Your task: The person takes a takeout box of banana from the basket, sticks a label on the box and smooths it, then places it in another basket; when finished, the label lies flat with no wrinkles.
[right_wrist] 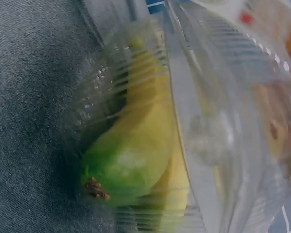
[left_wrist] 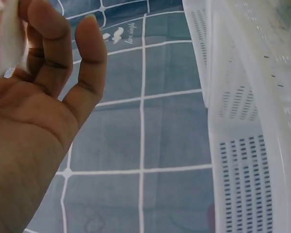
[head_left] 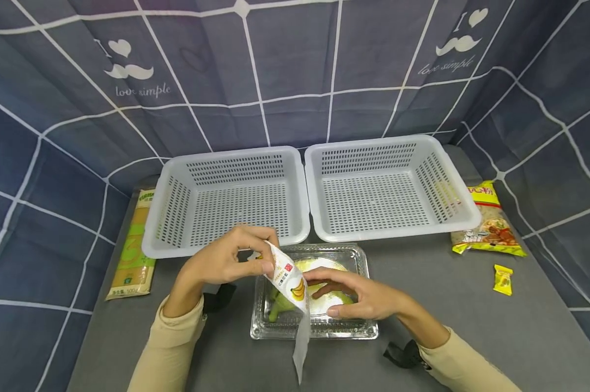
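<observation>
My left hand point(head_left: 233, 256) pinches the top end of a white paper label strip point(head_left: 287, 275) between thumb and fingers. The strip is printed with bananas and a red mark; its lower end hangs past the front of a clear plastic box point(head_left: 270, 331). Inside the lidded box lie green-yellow bananas point(right_wrist: 145, 121). Over the lid is my right hand point(head_left: 368, 294), its fingers spread and loosely bent, fingertips right at the strip's edge. In the left wrist view the left hand point(left_wrist: 43, 92) shows its palm, with the paper blurred at the fingertips.
Two white perforated baskets point(head_left: 302, 209) stand side by side behind the box. A noodle pack point(head_left: 133, 245) lies at the left. On the right are a yellow-edged food bag point(head_left: 491, 220) and a small yellow packet point(head_left: 503, 280). Checked cloth point(head_left: 295, 65) hangs around the table.
</observation>
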`<control>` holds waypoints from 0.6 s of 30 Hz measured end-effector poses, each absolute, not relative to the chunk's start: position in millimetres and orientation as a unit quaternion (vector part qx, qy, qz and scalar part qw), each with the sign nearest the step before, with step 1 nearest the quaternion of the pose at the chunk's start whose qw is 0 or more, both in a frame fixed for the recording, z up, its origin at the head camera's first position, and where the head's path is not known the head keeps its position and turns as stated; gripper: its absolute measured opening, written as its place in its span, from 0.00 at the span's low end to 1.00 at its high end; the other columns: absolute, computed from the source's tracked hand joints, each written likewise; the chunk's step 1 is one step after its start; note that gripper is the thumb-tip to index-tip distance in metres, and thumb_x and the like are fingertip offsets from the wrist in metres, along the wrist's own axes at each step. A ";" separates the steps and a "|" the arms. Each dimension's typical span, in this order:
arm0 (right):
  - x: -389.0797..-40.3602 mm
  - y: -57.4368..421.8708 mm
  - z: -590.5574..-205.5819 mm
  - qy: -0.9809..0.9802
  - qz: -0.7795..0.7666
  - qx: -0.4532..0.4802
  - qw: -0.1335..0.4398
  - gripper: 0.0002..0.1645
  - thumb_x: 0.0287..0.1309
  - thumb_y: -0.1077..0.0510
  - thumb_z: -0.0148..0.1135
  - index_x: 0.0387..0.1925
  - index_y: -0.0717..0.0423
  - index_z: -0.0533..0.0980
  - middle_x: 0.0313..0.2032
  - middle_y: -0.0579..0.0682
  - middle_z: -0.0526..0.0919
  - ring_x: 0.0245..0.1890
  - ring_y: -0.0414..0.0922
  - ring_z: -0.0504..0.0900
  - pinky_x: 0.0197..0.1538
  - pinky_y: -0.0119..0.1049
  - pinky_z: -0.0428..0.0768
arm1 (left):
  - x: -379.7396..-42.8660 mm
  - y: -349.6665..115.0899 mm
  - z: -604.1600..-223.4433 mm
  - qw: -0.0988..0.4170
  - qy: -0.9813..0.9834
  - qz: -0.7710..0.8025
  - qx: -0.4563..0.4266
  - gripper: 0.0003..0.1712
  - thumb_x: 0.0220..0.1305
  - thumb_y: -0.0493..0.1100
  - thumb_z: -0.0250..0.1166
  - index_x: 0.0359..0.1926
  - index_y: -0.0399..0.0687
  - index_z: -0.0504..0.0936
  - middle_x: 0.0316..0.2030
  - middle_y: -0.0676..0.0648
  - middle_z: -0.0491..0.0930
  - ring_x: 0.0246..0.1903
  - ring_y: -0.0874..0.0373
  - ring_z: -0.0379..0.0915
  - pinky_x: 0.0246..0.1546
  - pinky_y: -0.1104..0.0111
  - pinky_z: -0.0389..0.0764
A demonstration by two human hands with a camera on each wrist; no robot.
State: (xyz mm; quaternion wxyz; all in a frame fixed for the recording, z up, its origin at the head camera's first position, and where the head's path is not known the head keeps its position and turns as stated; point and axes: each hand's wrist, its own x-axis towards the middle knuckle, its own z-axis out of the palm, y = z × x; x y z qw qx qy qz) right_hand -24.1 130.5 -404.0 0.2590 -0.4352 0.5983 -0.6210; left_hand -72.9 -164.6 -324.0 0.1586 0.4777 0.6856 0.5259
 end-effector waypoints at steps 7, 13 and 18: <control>-28.9 130.8 -408.8 0.547 -0.694 -0.399 0.244 0.41 0.60 0.76 0.51 0.71 0.71 0.47 0.61 0.47 0.70 0.53 0.39 0.76 0.56 0.36 0.79 | -84.1 -168.8 -331.5 0.108 0.755 0.487 0.426 0.09 0.62 0.32 0.65 0.25 0.47 0.83 0.31 0.54 0.73 0.32 0.61 0.69 0.35 0.70 0.74; -29.2 129.3 -413.4 0.566 -0.686 -0.417 0.188 0.25 0.58 0.78 0.51 0.57 0.65 0.74 0.50 0.50 0.76 0.47 0.39 0.76 0.46 0.33 0.81 | -87.4 -169.3 -341.6 0.085 0.796 0.461 0.383 0.06 0.61 0.37 0.68 0.28 0.50 0.85 0.36 0.53 0.76 0.38 0.60 0.71 0.42 0.65 0.75; -34.8 128.0 -408.5 0.588 -0.695 -0.387 0.149 0.25 0.58 0.77 0.54 0.59 0.71 0.72 0.53 0.50 0.73 0.49 0.40 0.76 0.47 0.32 0.82 | -84.9 -170.3 -347.6 0.003 0.831 0.424 0.359 0.09 0.62 0.41 0.69 0.44 0.53 0.87 0.59 0.48 0.73 0.62 0.53 0.64 0.62 0.49 0.66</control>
